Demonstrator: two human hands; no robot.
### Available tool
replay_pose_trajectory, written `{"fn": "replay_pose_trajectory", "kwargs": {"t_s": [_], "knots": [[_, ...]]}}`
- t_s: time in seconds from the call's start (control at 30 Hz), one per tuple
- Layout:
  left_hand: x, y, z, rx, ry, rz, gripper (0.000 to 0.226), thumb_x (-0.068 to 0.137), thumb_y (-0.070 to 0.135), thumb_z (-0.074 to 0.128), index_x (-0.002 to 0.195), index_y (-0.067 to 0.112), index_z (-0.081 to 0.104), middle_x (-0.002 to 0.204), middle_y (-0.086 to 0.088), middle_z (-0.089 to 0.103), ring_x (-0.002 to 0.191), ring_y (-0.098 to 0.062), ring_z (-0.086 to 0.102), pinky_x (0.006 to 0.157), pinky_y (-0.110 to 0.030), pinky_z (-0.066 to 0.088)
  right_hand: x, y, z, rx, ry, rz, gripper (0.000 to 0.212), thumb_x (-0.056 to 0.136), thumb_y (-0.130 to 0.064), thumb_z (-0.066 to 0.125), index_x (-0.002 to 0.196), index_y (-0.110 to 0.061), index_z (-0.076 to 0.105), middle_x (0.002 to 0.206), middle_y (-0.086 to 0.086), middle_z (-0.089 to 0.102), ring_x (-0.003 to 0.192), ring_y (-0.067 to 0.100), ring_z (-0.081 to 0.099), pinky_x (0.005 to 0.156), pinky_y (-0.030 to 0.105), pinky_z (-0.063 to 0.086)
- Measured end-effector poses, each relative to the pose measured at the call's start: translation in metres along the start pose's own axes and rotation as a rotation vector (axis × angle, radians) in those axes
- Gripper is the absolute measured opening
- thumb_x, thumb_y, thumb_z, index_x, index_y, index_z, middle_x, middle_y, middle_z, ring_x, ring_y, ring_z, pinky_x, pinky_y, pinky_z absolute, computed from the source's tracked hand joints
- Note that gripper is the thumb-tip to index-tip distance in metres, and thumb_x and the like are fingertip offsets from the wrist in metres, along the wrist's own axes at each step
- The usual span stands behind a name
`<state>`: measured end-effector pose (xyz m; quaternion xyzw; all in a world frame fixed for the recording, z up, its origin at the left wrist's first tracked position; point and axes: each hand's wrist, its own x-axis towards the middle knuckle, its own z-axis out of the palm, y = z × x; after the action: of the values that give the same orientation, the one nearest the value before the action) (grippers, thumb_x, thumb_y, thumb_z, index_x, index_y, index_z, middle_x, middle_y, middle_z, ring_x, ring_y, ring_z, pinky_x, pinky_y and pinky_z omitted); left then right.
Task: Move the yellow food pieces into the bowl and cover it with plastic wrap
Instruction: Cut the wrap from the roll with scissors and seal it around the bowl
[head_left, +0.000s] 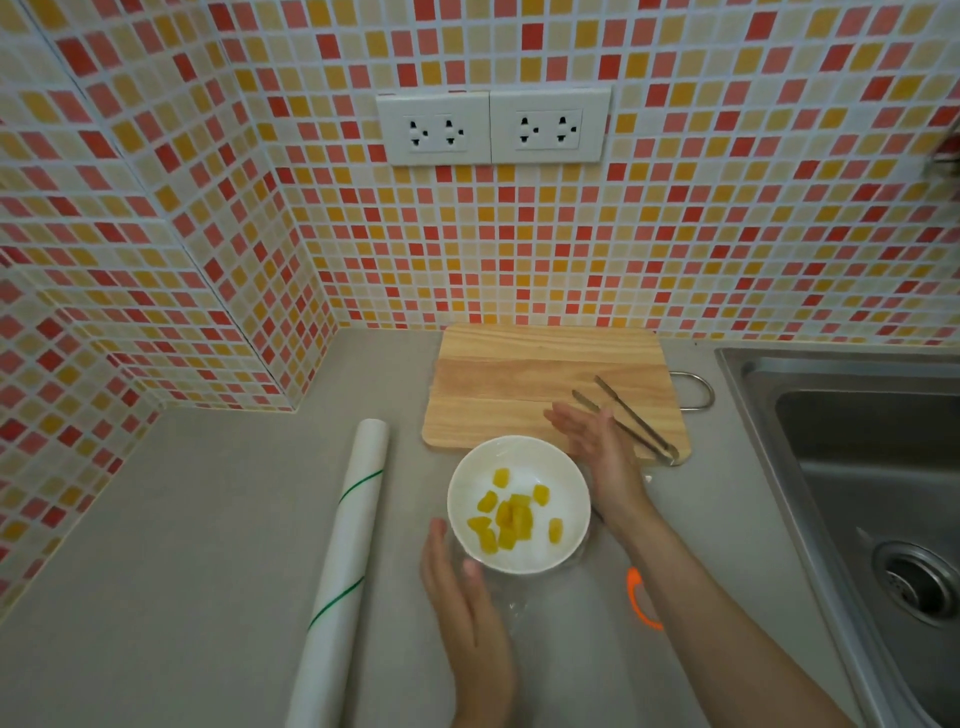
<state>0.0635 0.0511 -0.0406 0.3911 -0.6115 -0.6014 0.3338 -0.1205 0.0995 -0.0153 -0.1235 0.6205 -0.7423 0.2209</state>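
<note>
Bowl (518, 503): sits between both open, empty hands, film already across it.
Left hand (470, 618): near-left rim.
Right hand (597, 441): far-right rim.

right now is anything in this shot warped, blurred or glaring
Head view: wide-angle bending curves the tiled wall and sink edges; lighting is soft and even, no strong glare; the plastic wrap by the bowl barely shows; the orange object is partly hidden.
</note>
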Motion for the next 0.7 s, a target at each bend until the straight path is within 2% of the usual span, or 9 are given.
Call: {"fn": "replay_pose_trajectory", "kwargs": {"t_s": [0.1,0.2,0.27,0.33,0.43,0.5,0.57,0.63,0.7], "knots": [[-0.006,0.001,0.016,-0.03,-0.001,-0.108,0.065,0.088,0.046,0.028,0.148,0.026,0.016,0.153,0.016,0.015,0.138,0.008,0.014,0.113,-0.023,0.016,0.018,-0.005,0.01,-0.032,-0.217,0.169,0.066,0.077,-0.067,0.026,0.108,-0.025,0.066,0.123,0.004,0.064,0.121,0.016,0.054,0.107,0.036,0.036],[0.016,0.008,0.027,-0.149,0.043,-0.142,0.064,0.089,0.049,0.024,0.148,0.027,0.015,0.156,0.011,0.019,0.142,-0.005,0.021,0.119,-0.036,0.019,0.021,0.001,0.014,-0.107,-0.334,0.259,0.073,0.073,-0.074,0.029,0.107,-0.024,0.07,0.121,0.006,0.066,0.115,0.022,0.06,0.102,0.041,0.043],[0.035,0.01,0.034,-0.263,0.123,-0.192,0.051,0.097,0.045,0.022,0.146,0.028,0.025,0.152,0.005,0.033,0.138,-0.013,0.034,0.116,-0.042,0.028,0.015,0.007,0.014,-0.089,-0.28,0.269,0.068,0.073,-0.072,0.032,0.103,-0.025,0.071,0.113,0.006,0.069,0.11,0.026,0.062,0.102,0.048,0.043],[0.053,0.009,0.037,-0.374,0.159,-0.261,0.044,0.1,0.039,0.02,0.136,0.028,0.044,0.143,-0.002,0.047,0.13,-0.02,0.046,0.111,-0.044,0.035,0.006,0.015,0.013,-0.011,-0.187,0.246,0.06,0.075,-0.068,0.035,0.101,-0.027,0.071,0.108,0.002,0.071,0.108,0.026,0.062,0.105,0.051,0.041],[0.068,0.01,0.04,-0.511,0.046,-0.328,0.052,0.099,0.045,0.014,0.117,0.028,0.061,0.126,-0.01,0.062,0.116,-0.025,0.057,0.098,-0.039,0.045,-0.01,0.03,0.012,0.11,-0.039,0.2,0.056,0.079,-0.065,0.035,0.104,-0.029,0.07,0.115,0.004,0.069,0.114,0.028,0.06,0.104,0.053,0.041],[0.076,0.009,0.042,-0.572,-0.087,-0.353,0.064,0.097,0.052,0.01,0.125,0.019,0.058,0.125,-0.014,0.062,0.117,-0.029,0.057,0.098,-0.04,0.046,-0.018,0.032,0.013,0.199,0.065,0.192,0.055,0.084,-0.064,0.031,0.102,-0.031,0.07,0.11,0.002,0.072,0.111,0.028,0.062,0.098,0.049,0.046],[0.083,0.011,0.041,-0.588,-0.207,-0.399,0.075,0.093,0.059,0.008,0.132,0.013,0.051,0.13,-0.018,0.058,0.122,-0.033,0.053,0.106,-0.048,0.039,-0.025,0.032,0.014,0.255,0.123,0.189,0.063,0.08,-0.068,0.027,0.11,-0.029,0.066,0.115,0.005,0.069,0.114,0.027,0.06,0.1,0.048,0.044],[0.091,0.013,0.036,-0.539,-0.315,-0.419,0.079,0.09,0.062,0.006,0.135,0.012,0.048,0.134,-0.019,0.055,0.126,-0.034,0.05,0.111,-0.052,0.033,-0.031,0.032,0.014,0.24,0.148,0.214,0.073,0.076,-0.072,0.026,0.12,-0.025,0.06,0.123,0.009,0.064,0.118,0.028,0.057,0.104,0.049,0.041],[0.097,0.017,0.031,-0.474,-0.367,-0.393,0.079,0.09,0.06,0.006,0.134,0.009,0.046,0.133,-0.021,0.054,0.126,-0.037,0.048,0.111,-0.053,0.032,-0.037,0.032,0.013,0.151,0.166,0.236,0.071,0.083,-0.071,0.021,0.118,-0.026,0.062,0.119,0.009,0.067,0.114,0.025,0.06,0.101,0.046,0.044]]}}
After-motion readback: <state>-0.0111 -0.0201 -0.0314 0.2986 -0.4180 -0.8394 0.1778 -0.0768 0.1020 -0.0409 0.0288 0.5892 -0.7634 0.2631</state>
